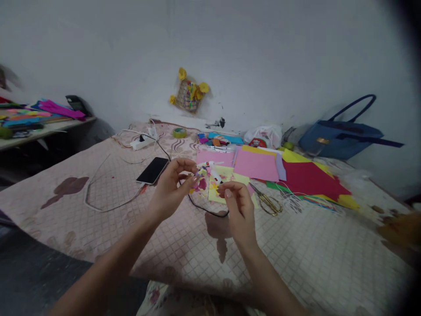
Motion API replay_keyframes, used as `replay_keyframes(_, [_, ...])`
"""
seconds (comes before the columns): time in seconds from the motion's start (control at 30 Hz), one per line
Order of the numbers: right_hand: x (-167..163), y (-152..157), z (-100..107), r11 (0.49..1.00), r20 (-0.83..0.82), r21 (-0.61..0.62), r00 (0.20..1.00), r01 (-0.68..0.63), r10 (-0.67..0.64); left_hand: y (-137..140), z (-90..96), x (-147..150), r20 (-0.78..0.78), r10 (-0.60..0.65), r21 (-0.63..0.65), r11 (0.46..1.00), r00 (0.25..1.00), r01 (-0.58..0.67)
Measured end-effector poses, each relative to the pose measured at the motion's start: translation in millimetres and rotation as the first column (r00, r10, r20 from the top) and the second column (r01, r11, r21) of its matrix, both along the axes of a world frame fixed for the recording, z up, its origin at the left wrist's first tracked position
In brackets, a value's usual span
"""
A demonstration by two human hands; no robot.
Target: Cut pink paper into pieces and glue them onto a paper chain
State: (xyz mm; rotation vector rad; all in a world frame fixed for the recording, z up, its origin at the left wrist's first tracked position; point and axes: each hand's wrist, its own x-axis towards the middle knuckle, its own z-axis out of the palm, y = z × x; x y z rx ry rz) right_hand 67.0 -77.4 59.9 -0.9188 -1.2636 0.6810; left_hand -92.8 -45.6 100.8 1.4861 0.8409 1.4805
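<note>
My left hand (174,186) is closed, thumb and fingers pinching a small purple-and-yellow paper piece (201,172). To its right, my right hand (239,206) is raised with thumb and fingertips pressed together; whatever lies between them is too small to make out. Beyond and between the hands a white glue gun (216,176) lies over yellow paper (243,178), and a black cord (205,210) loops below. Magenta and yellow paper scraps (199,186) show just past my left fingertips. Gold-handled scissors (269,202) rest to the right of my right hand.
A phone (153,170) with a white cable lies left. Behind are a power strip (144,142), green tape (179,133) and pink sheets (256,165). Red paper (312,180), white strings (291,199) and a blue handbag (342,138) are at right.
</note>
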Motion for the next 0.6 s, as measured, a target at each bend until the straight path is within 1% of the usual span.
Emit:
replay_keyframes(0.03, [2.2, 1.5, 1.8, 1.0, 0.003, 0.002, 1.0, 0.001, -0.001, 3.5, 4.7, -1.7, -0.02, -0.014, 0.022, 1.0, 1.0, 0.014])
replay_keyframes(0.1, [6.3, 4.6, 5.8, 1.0, 0.011, 0.01, 1.0, 0.006, -0.006, 11.6, 12.8, -4.1, -0.018, -0.077, 0.022, 0.997, 0.997, 0.077])
replay_keyframes(0.2, [10.9, 9.1, 13.6, 1.0, -0.005, 0.001, 1.0, -0.011, 0.011, 23.7, 22.0, -4.4, 0.041, -0.243, -0.082, 0.966, 0.969, 0.246])
replay_keyframes(0.27, [12.4, 11.5, 20.4, 1.0, -0.029, -0.002, 0.999, -0.03, 0.03, 28.8, 26.7, -2.0, 0.079, -0.316, -0.137, 0.936, 0.945, 0.324])
replay_keyframes(0.33, [13.3, 13.3, 27.8, 0.999, -0.036, 0.027, 0.999, -0.018, 0.019, 30.4, 30.2, 1.7, 0.093, -0.338, -0.153, 0.925, 0.937, 0.349])
replay_keyframes(0.47, [14.5, 14.9, 39.9, 0.993, 0.011, 0.107, 0.999, 0.051, -0.053, 26.5, 34.3, 9.1, 0.069, -0.342, -0.14, 0.927, 0.937, 0.348])
replay_keyframes(0.53, [14.8, 15.1, 42.4, 0.993, 0.025, 0.112, 0.998, 0.048, -0.051, 23.9, 35.4, 11.9, 0.072, -0.347, -0.142, 0.925, 0.935, 0.354])
replay_keyframes(0.6, [14.6, 15.1, 42.5, 0.994, 0.011, 0.103, 1.0, 0.021, -0.022, 22.3, 36.3, 14.2, 0.084, -0.35, -0.147, 0.922, 0.933, 0.359])
